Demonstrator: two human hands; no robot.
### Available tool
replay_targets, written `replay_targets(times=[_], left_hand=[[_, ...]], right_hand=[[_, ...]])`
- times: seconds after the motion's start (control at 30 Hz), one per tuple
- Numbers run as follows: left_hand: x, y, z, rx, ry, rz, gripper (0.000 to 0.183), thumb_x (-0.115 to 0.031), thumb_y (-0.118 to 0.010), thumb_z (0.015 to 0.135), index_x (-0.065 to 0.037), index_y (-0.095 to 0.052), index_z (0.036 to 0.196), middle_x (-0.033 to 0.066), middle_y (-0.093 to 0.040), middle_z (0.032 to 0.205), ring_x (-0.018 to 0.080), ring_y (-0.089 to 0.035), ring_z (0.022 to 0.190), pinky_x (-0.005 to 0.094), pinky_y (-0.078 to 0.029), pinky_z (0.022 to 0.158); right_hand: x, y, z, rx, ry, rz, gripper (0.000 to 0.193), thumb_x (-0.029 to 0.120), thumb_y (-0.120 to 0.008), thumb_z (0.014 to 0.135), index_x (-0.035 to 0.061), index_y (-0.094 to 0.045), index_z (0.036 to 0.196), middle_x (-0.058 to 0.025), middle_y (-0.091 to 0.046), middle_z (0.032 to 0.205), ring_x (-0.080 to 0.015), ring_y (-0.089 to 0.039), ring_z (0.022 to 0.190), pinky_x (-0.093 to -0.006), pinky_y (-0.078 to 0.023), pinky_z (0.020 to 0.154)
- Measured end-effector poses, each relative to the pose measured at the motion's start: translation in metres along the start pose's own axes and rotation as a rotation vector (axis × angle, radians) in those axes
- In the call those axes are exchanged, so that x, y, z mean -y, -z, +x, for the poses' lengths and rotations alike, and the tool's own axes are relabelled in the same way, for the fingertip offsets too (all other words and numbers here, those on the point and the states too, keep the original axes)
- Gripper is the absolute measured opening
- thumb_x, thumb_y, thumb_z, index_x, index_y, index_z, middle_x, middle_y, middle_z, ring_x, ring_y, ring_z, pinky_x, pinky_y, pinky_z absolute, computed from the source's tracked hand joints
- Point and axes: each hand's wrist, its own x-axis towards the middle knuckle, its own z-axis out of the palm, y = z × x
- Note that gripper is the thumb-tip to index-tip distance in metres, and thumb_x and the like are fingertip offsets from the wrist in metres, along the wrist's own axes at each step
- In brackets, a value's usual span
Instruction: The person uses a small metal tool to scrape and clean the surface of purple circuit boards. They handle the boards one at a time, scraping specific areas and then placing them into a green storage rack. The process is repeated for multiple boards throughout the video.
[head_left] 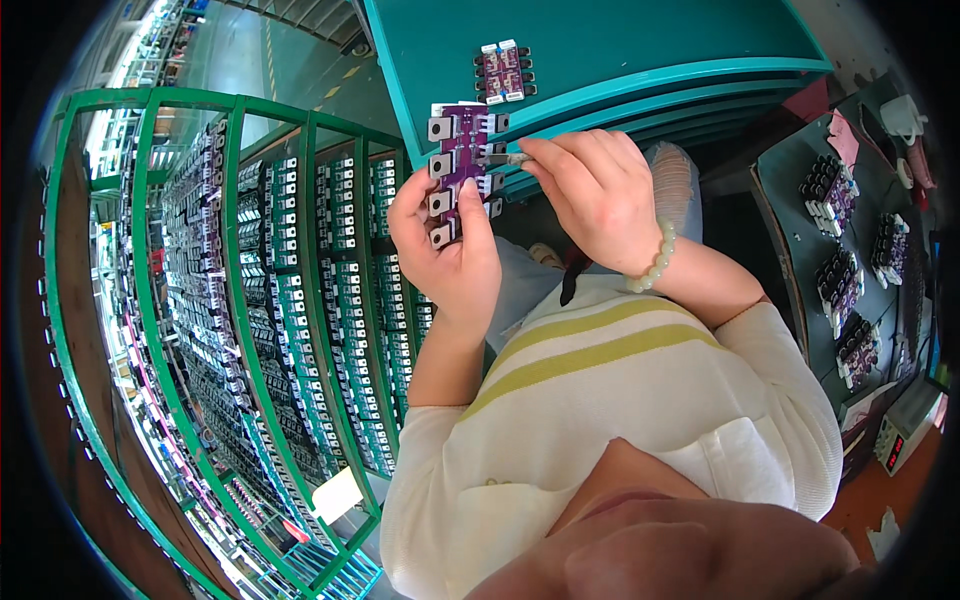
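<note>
My left hand is closed round the lower end of a purple circuit board, its thumb lying on the board's face. Black transistors with silvery square tabs stick out along both long sides of the board. From the right, my right hand reaches over with thumb and forefinger pinched on a thin, silvery-grey piece. The piece points at the board's right side and seems to meet it there; its kind is too small to make out. Beyond my hands, a similar purple board lies on the teal tray surface.
Green-framed racks packed with rows of boards stand close on my left. On my right, a dark bench carries several purple board assemblies. A boxed instrument with a red display stands at the lower right.
</note>
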Motion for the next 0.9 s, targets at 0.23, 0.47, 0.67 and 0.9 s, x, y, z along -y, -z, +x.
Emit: replay_targets(times=[0.23,0.47,0.67,0.9], left_hand=[[0.005,0.002,0.001,-0.027,0.000,0.009,0.038,0.004,-0.063,0.083,0.000,-0.045,0.117,0.0107,-0.056,0.102,0.0136,-0.060,0.084,0.0241,-0.052,0.071],[0.000,0.002,0.003,-0.042,0.044,-0.048,0.036,0.003,-0.063,0.083,-0.001,-0.046,0.115,0.0100,-0.056,0.102,0.0124,-0.061,0.083,0.0233,-0.053,0.070],[-0.005,-0.001,0.003,-0.065,0.114,-0.109,0.036,0.002,-0.064,0.083,-0.001,-0.046,0.114,0.0094,-0.058,0.100,0.0121,-0.061,0.082,0.0232,-0.053,0.069],[0.005,-0.003,0.003,-0.101,0.197,-0.247,0.038,0.005,-0.063,0.082,0.000,-0.045,0.114,0.0106,-0.057,0.099,0.0140,-0.062,0.083,0.0257,-0.055,0.070]], right_hand=[[0.003,0.004,-0.002,0.050,0.026,-0.088,0.024,0.011,-0.069,0.070,0.0063,-0.063,0.093,-0.0018,-0.056,0.076,-0.0166,-0.054,0.067,-0.0300,-0.039,0.065],[0.003,0.006,-0.002,0.027,0.031,-0.057,0.023,0.010,-0.069,0.071,0.0059,-0.064,0.093,-0.0011,-0.058,0.078,-0.0155,-0.055,0.067,-0.0294,-0.039,0.065],[0.003,0.004,-0.003,-0.002,0.066,-0.026,0.034,0.006,-0.075,0.065,0.0059,-0.066,0.098,0.0000,-0.060,0.076,-0.0141,-0.055,0.062,-0.0283,-0.038,0.061],[0.005,0.007,-0.008,0.048,0.045,-0.070,0.032,0.006,-0.075,0.064,0.0065,-0.067,0.095,0.0018,-0.061,0.075,-0.0123,-0.054,0.060,-0.0279,-0.037,0.061]])
